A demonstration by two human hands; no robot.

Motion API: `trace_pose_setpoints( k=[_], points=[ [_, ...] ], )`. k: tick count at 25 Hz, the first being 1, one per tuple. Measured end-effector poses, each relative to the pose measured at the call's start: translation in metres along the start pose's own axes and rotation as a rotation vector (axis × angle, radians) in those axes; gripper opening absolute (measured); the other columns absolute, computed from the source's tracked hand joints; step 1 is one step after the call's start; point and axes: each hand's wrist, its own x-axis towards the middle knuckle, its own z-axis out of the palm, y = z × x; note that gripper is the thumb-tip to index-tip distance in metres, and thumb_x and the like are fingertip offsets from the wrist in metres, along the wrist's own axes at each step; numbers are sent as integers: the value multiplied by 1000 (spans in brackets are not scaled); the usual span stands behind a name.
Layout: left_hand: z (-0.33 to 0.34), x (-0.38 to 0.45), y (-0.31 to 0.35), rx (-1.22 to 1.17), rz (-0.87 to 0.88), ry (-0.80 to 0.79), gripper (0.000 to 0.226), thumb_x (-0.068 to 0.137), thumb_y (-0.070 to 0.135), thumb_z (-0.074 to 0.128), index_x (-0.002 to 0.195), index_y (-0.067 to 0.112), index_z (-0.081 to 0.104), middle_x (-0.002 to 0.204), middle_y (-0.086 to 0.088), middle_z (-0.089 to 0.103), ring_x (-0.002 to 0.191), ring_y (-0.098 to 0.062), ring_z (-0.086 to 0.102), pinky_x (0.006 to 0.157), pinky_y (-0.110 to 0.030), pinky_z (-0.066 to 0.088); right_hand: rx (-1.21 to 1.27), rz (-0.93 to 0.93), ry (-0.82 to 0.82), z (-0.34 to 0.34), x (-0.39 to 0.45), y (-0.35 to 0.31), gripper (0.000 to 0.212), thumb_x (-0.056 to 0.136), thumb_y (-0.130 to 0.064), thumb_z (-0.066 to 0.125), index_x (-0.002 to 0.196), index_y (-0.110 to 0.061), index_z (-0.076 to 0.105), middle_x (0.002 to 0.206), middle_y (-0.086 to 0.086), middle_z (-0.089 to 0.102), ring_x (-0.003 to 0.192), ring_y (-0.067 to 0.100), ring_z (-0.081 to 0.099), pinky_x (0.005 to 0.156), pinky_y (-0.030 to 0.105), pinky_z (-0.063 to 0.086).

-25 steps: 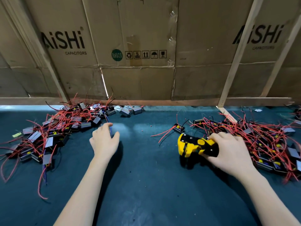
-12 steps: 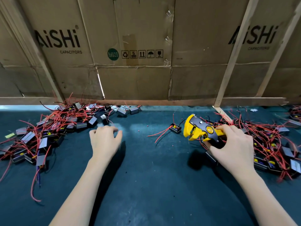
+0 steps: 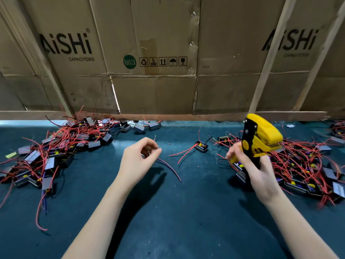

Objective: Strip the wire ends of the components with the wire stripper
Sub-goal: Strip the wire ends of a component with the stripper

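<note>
Yellow-and-black plastic wire stripper (image 3: 258, 139): gripped by the right hand (image 3: 259, 172), fingers curled round its handles, head raised upright at about 2 o'clock from the view's centre; a second ago it lay flat on the mat, so the tool has been lifted and turned toward a working pose. Left hand (image 3: 137, 162): earlier fingers-down by the left heap, now raised near centre, thumb and fingers pinching a thin red-and-dark wire (image 3: 169, 168) that trails toward 4 o'clock; whether a component hangs from it cannot be told. Judgement: pick-up done on both sides, and feeding the wire end into the stripper head comes next. Wire and tool are well apart, with a gap of bare mat between the hands. Small black boxed component with red leads (image 3: 201, 146): lying alone between the hands, nearer the tool. Heap of grey-and-black components with tangled red wires (image 3: 56, 146): 9 o'clock. Second such heap (image 3: 302, 165): 3 o'clock, just behind the right hand. Dark teal table mat (image 3: 168, 212). Brown cardboard cartons printed with capacitor branding (image 3: 158, 81): 12 o'clock, backing the bench.
</note>
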Motion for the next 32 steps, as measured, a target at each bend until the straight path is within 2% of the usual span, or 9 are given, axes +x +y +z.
trace_pose_setpoints(
  k=[2,4,6,8,12,16,21,27,32],
  points=[
    [2,-2,-12,367,19,-45,30,85,27,72,113,27,62,105,7,56,81,-9,58,75,-31,49,140,73,-100,9,-3,-1,39,92,-37,55,85,1,61,81,19,65,82,37,61,79,43,49],
    [5,-3,-19,442,-50,-128,34,86,25,70,119,25,62,112,2,50,93,-19,58,84,-36,50,185,178,-177,16,-7,-1,45,85,-44,57,83,1,61,79,16,65,78,36,64,76,41,50],
    [6,-2,-21,428,-61,-82,19,85,14,68,103,17,68,102,-2,52,85,-27,59,80,-37,49,161,246,-229,20,-8,0,46,82,-44,60,83,1,62,78,12,65,77,31,67,77,39,53],
    [3,0,-20,421,-61,-6,11,79,7,70,86,16,69,87,-1,56,76,-25,59,73,-34,47,150,291,-244,21,-8,1,44,81,-43,61,84,1,62,78,12,65,77,31,67,79,40,54],
    [-10,4,-25,347,-233,41,16,75,14,69,67,27,64,71,9,67,70,-17,63,73,-30,49,138,339,-241,18,-6,-1,43,81,-39,61,89,3,64,81,16,68,81,34,70,77,37,56],
    [-16,7,-34,293,-337,12,17,76,17,75,76,19,58,66,7,64,72,-19,61,67,-30,42,126,375,-265,18,-6,-2,40,80,-34,63,94,4,63,82,13,68,81,31,70,75,32,57],
    [-21,10,-38,175,-432,-61,22,78,15,75,95,15,61,81,4,67,81,-17,59,70,-27,40,105,375,-289,19,-6,-5,41,79,-33,64,95,5,63,81,11,69,80,28,69,78,37,54],
    [-23,5,-35,272,-294,-199,30,69,24,87,92,25,68,87,5,70,66,-8,53,60,-10,37,137,391,-271,19,-7,-6,42,82,-31,62,97,7,62,83,15,67,83,34,69,78,36,55],
    [-12,3,-31,226,-330,-150,33,69,23,87,93,23,64,92,2,69,79,-16,56,73,-24,38,137,388,-275,19,-7,-7,42,81,-31,62,97,7,62,83,14,67,82,33,68,80,39,54]
  ],
)
